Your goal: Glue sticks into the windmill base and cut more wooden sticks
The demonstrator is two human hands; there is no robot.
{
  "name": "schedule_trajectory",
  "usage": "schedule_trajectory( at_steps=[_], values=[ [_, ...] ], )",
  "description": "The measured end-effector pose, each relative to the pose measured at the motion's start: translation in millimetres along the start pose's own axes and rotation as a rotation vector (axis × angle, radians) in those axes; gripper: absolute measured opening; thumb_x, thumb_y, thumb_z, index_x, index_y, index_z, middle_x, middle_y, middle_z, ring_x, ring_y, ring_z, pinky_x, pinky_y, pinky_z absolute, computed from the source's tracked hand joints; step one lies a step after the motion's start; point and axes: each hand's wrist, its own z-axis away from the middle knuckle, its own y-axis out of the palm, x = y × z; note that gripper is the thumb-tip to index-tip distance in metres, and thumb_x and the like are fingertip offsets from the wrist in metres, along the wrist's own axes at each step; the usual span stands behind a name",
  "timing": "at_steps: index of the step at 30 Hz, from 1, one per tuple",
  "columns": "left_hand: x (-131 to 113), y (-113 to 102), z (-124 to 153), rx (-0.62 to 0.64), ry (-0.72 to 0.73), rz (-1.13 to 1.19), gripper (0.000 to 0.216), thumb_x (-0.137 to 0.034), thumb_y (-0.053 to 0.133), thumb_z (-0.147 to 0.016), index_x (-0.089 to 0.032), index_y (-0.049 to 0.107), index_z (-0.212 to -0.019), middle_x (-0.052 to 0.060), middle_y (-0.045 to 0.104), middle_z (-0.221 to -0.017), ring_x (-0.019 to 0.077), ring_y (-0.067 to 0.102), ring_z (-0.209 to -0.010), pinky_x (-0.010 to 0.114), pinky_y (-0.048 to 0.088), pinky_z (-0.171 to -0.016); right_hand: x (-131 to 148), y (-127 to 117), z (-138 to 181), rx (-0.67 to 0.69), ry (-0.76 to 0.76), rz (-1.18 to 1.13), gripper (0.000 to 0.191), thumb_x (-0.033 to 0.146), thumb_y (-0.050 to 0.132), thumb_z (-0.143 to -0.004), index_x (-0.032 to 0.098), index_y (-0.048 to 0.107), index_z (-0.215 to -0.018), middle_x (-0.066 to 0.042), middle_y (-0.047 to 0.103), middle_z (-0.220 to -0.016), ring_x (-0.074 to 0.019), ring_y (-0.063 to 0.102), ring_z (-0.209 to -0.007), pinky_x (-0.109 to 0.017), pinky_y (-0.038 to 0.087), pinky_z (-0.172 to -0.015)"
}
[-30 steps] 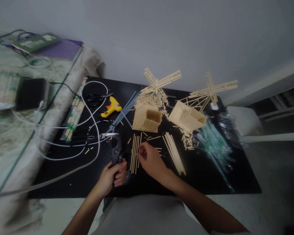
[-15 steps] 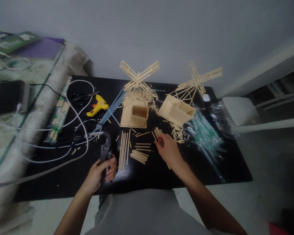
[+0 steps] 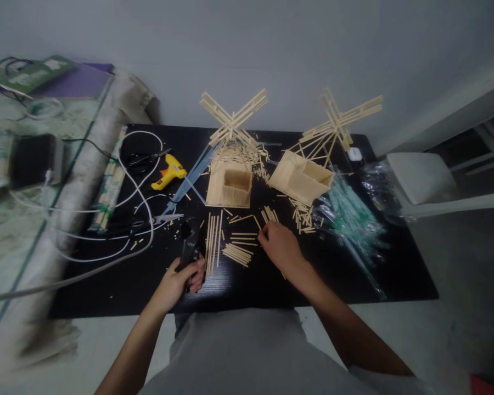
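My left hand [image 3: 185, 277] is wrapped round a black hand cutter [image 3: 188, 244] with a rounded head, held upright over the near left of the table. My right hand [image 3: 282, 247] is closed in a pinch, and a thin wooden stick [image 3: 257, 221] pokes out at its fingertips. Just beyond these fingers lies a small bundle of short sticks [image 3: 269, 214]. Between the hands are a row of long sticks [image 3: 213, 241] and a pile of short cut sticks [image 3: 237, 254]. Behind stand two stick-built windmill models, the left windmill [image 3: 216, 186] and the right windmill [image 3: 294, 178].
On the left lie a yellow glue gun [image 3: 168, 173], scissors [image 3: 164, 219], looping white cables [image 3: 150, 208] and a packet of sticks [image 3: 110, 189]. Stick offcuts [image 3: 302, 216] and clear-green plastic wrapping [image 3: 349, 214] lie at right. A white stool [image 3: 415, 175] stands beside the table.
The view has shifted slightly, so the table sits a little further right and higher. My right hand has drawn back slightly from the small bundle. The cutter stays in my left hand.
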Motion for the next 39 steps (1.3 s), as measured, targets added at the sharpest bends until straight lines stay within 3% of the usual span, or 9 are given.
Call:
schedule_trajectory(
  at_steps=[8, 12, 16, 19, 23, 26, 29, 39],
  values=[
    [-3.8, -0.9, -1.2, 0.050, 0.012, -0.046, 0.039, -0.047, 0.075, -0.084, -0.017, 0.052, -0.073, -0.007, 0.042, -0.054, 0.0072, 0.042, -0.044, 0.023, 0.036, -0.046, -2.8, -10.7, -2.3, -0.052, -0.038, -0.095, 0.009, 0.020, 0.054, -0.097, 0.015, 0.061, -0.099, -0.014, 0.071, -0.100, -0.0278, 0.071, -0.095, -0.034, 0.050, -0.082],
    [0.4, -3.5, -2.2, 0.066, 0.024, -0.146, 0.040, -0.051, 0.071, -0.086, -0.018, 0.052, -0.073, -0.007, 0.041, -0.054, 0.0078, 0.040, -0.045, 0.024, 0.035, -0.046, -7.8, -14.0, -7.2, -0.076, -0.106, -0.196, 0.014, 0.019, 0.048, -0.099, 0.015, 0.055, -0.110, -0.010, 0.071, -0.094, -0.0242, 0.072, -0.086, -0.031, 0.050, -0.076],
    [6.7, 5.1, 4.4, -0.027, 0.042, -0.413, 0.040, -0.054, 0.069, -0.084, -0.018, 0.056, -0.075, -0.009, 0.036, -0.050, 0.0077, 0.033, -0.045, 0.023, 0.030, -0.046, -7.4, -11.8, -15.0, -0.092, -0.179, -0.248, 0.021, 0.015, 0.045, -0.099, 0.016, 0.055, -0.118, -0.010, 0.073, -0.098, -0.0233, 0.072, -0.089, -0.032, 0.051, -0.080],
    [6.0, 20.2, 11.9, -0.006, 0.125, -0.749, 0.036, -0.049, 0.063, -0.089, -0.017, 0.061, -0.072, -0.003, 0.052, -0.060, 0.0109, 0.048, -0.055, 0.025, 0.037, -0.056, -5.2, -9.9, -23.0, -0.076, -0.227, -0.246, 0.019, 0.016, 0.052, -0.098, 0.017, 0.062, -0.114, -0.009, 0.075, -0.100, -0.0223, 0.071, -0.091, -0.031, 0.050, -0.084],
    [-5.2, 41.0, 13.2, 0.097, 0.163, -1.177, 0.017, -0.026, 0.060, -0.088, -0.022, 0.071, -0.100, 0.002, 0.075, -0.085, 0.0191, 0.070, -0.078, 0.029, 0.047, -0.074, -2.5, -8.0, -32.9, -0.016, -0.269, -0.198, 0.019, 0.020, 0.062, -0.097, 0.017, 0.070, -0.114, -0.010, 0.075, -0.106, -0.0242, 0.069, -0.097, -0.035, 0.049, -0.091],
    [-12.6, 51.5, 6.0, 0.142, 0.140, -1.427, 0.037, -0.018, 0.060, -0.083, -0.025, 0.069, -0.118, 0.006, 0.079, -0.100, 0.0256, 0.075, -0.091, 0.034, 0.051, -0.081, 1.0, -7.8, -36.5, 0.024, -0.281, -0.160, 0.018, 0.021, 0.061, -0.099, 0.016, 0.072, -0.112, -0.012, 0.075, -0.105, -0.0248, 0.068, -0.097, -0.035, 0.048, -0.090],
    [-13.5, 57.9, -2.8, 0.121, 0.162, -1.607, 0.046, -0.017, 0.059, -0.082, -0.026, 0.066, -0.127, 0.007, 0.080, -0.103, 0.0299, 0.077, -0.092, 0.038, 0.054, -0.080, 4.5, -9.3, -36.7, 0.062, -0.299, -0.139, 0.014, 0.022, 0.061, -0.099, 0.016, 0.073, -0.104, -0.011, 0.074, -0.100, -0.0229, 0.067, -0.094, -0.033, 0.047, -0.086],
    [-7.7, 67.1, -15.3, 0.069, 0.234, -1.688, 0.052, -0.021, 0.062, -0.088, -0.029, 0.060, -0.139, 0.005, 0.079, -0.111, 0.0295, 0.077, -0.093, 0.039, 0.058, -0.077, 0.7, -10.3, -39.6, 0.158, -0.348, -0.168, 0.012, 0.019, 0.065, -0.097, 0.014, 0.075, -0.102, -0.010, 0.073, -0.094, -0.0190, 0.065, -0.084, -0.028, 0.043, -0.078]
  ],
)
